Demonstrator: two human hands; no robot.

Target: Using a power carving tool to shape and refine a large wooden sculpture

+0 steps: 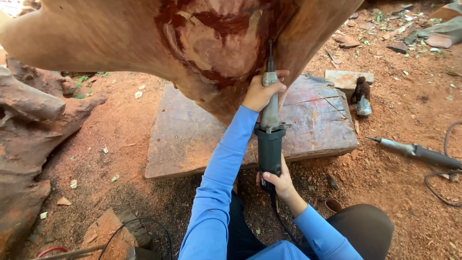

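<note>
Carving with a long-necked die grinder [270,130] against the underside of a large pale-and-red carved wood form [211,43]; 2 hands on 1 tool.

Item 1, left hand [262,91]: closed around the silver neck of the grinder, just below the thin bit, fingers wrapped, knuckles close to the wood. It steers the tip.

Item 2, right hand [278,182]: closed around the dark rear body of the grinder, near where the cord leaves it. It carries the weight and sets the angle.

Item 3, grinder bit [270,50]: thin, dark, pointing up into a dark red groove of the carved surface; whether it touches the wood cannot be told for certain.

Item 4, surroundings: flat weathered wooden slab [192,130] under the form; a second, similar grinder [416,153] lying on the red sawdust ground to the right with its cable; a small dark brush-like object [362,96] by a wood block [349,77]; a rough root mass [29,125] at left.

Handling note, as judgement: a good pass probably calls for keeping the front grip firm and close to the tip, letting the rear hand pivot slowly, and pressing lightly so the bit follows the groove instead of skipping across the smooth paler wood beside it. The cord trailing between the knees is best kept clear of the bit line.
</note>
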